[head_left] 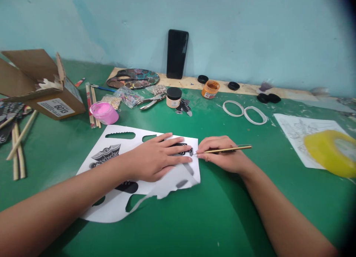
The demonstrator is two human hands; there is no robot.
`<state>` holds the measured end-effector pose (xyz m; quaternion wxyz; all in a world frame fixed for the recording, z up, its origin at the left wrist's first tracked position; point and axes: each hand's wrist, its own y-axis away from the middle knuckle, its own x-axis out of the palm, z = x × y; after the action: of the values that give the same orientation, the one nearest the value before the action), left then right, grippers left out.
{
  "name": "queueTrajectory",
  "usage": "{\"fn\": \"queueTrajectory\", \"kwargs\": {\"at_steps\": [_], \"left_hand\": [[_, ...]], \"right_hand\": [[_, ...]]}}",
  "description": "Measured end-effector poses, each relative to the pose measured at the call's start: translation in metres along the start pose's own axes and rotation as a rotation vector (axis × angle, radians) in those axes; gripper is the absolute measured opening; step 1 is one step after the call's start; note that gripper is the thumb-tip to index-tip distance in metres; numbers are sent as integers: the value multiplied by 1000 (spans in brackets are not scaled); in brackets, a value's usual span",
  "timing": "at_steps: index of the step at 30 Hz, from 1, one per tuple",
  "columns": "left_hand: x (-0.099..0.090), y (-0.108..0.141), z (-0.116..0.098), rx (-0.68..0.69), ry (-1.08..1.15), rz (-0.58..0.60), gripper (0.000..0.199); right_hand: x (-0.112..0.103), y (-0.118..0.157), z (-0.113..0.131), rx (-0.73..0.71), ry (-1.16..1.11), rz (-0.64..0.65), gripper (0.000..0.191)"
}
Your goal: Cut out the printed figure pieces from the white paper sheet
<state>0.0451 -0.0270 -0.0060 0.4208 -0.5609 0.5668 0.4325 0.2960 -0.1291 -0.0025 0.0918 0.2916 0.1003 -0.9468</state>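
Note:
White paper [94, 153] printed with black figures lies on the green table, with several shapes cut out of it. My left hand [155, 157] rests flat on the paper, fingers spread and pointing right, beside a small black-and-white figure [190, 150] near the right edge. In my right hand [222, 153] is a thin gold-coloured tool [241, 148], pinched near its tip, which touches the paper at that figure. The exact kind of tip is too small to tell. A loose strip of the paper curls up below my left hand.
An open cardboard box [55, 105], a pink jar [104, 113], pliers [151, 101], a black-lidded jar [174, 97] and an orange jar [210, 89] stand or lie behind. A phone [177, 54] leans on the wall. Yellow tape [328, 153] overlaps a printed sheet [294, 138] at right.

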Motion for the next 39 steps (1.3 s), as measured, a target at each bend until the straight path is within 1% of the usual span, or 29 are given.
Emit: {"fn": "queueTrajectory", "kwargs": {"at_steps": [5, 10, 13, 17, 20, 23, 25, 26, 28, 31, 33, 36, 38, 39], "left_hand": [[0, 0, 0, 3, -4, 8, 51], [1, 0, 0, 16, -6, -32, 49], [2, 1, 1, 16, -16, -24, 50], [2, 1, 1, 19, -29, -6, 51], [2, 1, 1, 11, -40, -5, 51], [2, 3, -3, -15, -54, 0, 54], [2, 5, -8, -58, -67, -11, 52], [1, 5, -11, -90, -76, -20, 51], [1, 6, -18, -168, -102, -42, 49], [1, 5, -30, -323, -158, -65, 50], [2, 5, -42, -462, -185, -77, 52], [7, 2, -67, -689, -181, -97, 52], [10, 0, -85, -814, -180, -130, 53], [12, -1, -94, -864, -183, -155, 53]], "right_hand": [[0, 0, 1, 7, -1, 7, 5], [0, 1, 0, 15, 7, 5, 6], [-1, 2, -1, 67, -31, -15, 6], [-1, 1, -3, 244, -177, -121, 13], [4, -2, -3, 309, -158, -221, 19], [14, -5, -2, 337, -152, -353, 28], [22, -6, 1, 309, -161, -427, 35], [25, -6, 4, 270, -140, -424, 37], [30, -5, 11, 180, -2, -349, 34], [32, 1, 23, 100, 307, -170, 25], [29, 6, 29, 74, 447, -60, 31], [22, 11, 28, 21, 529, 95, 37], [16, 11, 22, 12, 553, 141, 40], [13, 10, 18, 17, 568, 137, 42]]}}
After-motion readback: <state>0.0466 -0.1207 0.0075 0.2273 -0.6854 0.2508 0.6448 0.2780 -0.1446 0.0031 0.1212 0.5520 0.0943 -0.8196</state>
